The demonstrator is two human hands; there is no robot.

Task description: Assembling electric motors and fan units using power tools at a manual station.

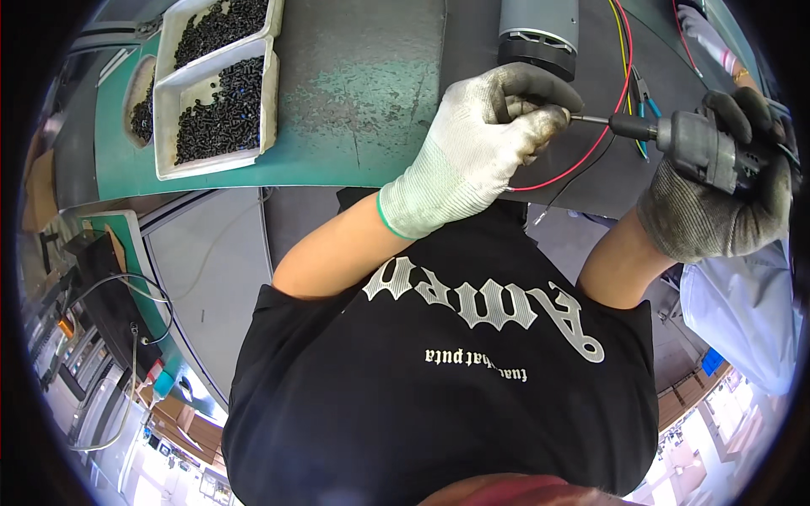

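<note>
Upper right: right hand (717, 202) grips driver (704, 148); left hand (485, 143) pinches its bit (591, 120) below motor (538, 34). Screw trays (215, 84) upper left; bare mat (363, 84) between.

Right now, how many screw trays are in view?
2 white trays, upper left on the green mat: far tray, cut by the frame edge, and near tray. A third container beside them may be hidden.
</note>
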